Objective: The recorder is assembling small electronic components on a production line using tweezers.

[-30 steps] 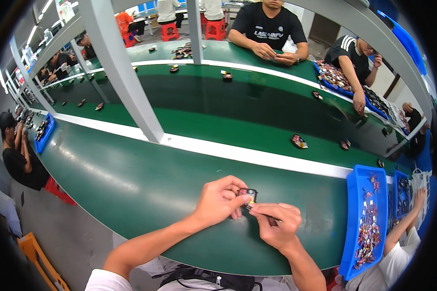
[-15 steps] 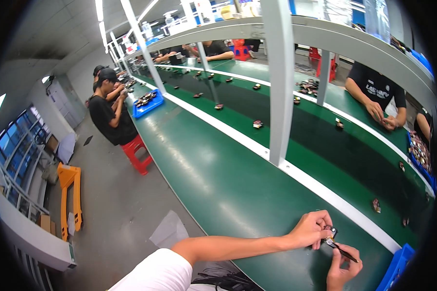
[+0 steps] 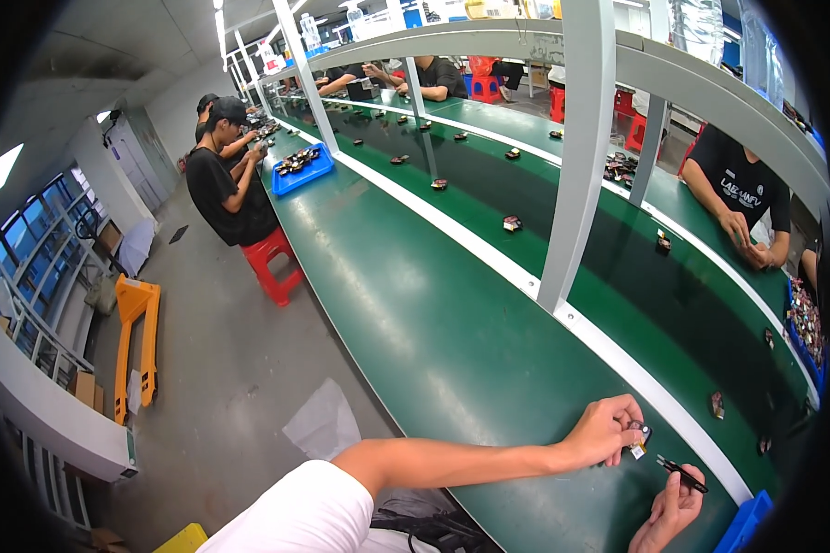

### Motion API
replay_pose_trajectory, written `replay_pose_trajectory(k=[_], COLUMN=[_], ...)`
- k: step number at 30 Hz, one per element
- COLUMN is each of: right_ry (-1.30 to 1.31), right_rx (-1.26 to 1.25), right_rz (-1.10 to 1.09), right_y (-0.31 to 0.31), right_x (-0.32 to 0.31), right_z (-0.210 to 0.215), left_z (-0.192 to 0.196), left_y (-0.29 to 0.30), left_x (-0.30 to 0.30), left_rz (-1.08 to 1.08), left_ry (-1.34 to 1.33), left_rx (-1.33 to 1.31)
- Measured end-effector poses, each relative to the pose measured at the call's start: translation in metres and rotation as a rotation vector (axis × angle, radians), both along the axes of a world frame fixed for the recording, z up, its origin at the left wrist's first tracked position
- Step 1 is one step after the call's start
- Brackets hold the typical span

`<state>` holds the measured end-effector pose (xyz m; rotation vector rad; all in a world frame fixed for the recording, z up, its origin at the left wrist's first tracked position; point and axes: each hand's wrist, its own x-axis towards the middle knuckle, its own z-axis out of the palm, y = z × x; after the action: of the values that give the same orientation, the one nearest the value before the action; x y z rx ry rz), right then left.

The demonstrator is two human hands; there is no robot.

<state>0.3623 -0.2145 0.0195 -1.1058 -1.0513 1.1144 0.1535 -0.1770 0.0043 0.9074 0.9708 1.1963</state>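
Over the green bench (image 3: 452, 350), at the lower right, my left hand (image 3: 601, 433) pinches a small black electronic part (image 3: 640, 448) with a white and yellow piece on its lower side. My fingers cover some of the part. My right hand (image 3: 669, 512), nearer to me, grips black tweezers (image 3: 687, 475). Their tips point up and left toward the part, with a gap between. I see nothing held in the tips.
Beyond a white rail (image 3: 433, 221) runs a dark green conveyor belt (image 3: 489, 198) carrying several small parts. A grey post (image 3: 581, 157) rises from the rail. A blue tray (image 3: 745, 525) stands at the right; another blue tray (image 3: 304, 175) sits near a seated co-worker (image 3: 229, 184).
The tweezers have drawn back from the part, toward the right, with my right hand. My left hand still pinches the part, now slightly turned. The whole view has shifted a little.
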Motion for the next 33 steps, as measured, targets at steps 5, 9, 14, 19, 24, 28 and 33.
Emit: replay_pose_trajectory(k=[5,9,14,19,24,28,33], right_ry=[-0.046,-0.054,-0.052,-0.104,-0.211,-0.191,-0.138], right_rx=[-0.047,-0.071,-0.040,0.009,0.037,0.014,0.068], right_rz=[-0.035,-0.059,-0.010,-0.071,-0.107,-0.056,-0.040], right_y=[-0.003,-0.004,-0.004,0.002,-0.001,-0.002,-0.004], right_x=[-0.006,-0.007,-0.003,0.003,0.003,-0.001,0.002], right_z=[0.008,0.010,0.008,-0.008,-0.008,0.006,0.007], left_z=[0.001,0.003,0.005,0.003,0.007,0.013,0.014], left_y=[-0.002,-0.003,-0.004,-0.003,-0.002,-0.003,0.011], left_x=[0.001,0.002,0.000,0.003,0.003,-0.004,-0.007], left_rz=[-0.002,-0.005,-0.007,-0.026,-0.040,0.056,0.133], left_ry=[0.002,0.009,0.023,0.023,0.052,0.085,0.183], left_rx=[0.022,0.010,-0.003,-0.004,-0.028,0.011,0.065])
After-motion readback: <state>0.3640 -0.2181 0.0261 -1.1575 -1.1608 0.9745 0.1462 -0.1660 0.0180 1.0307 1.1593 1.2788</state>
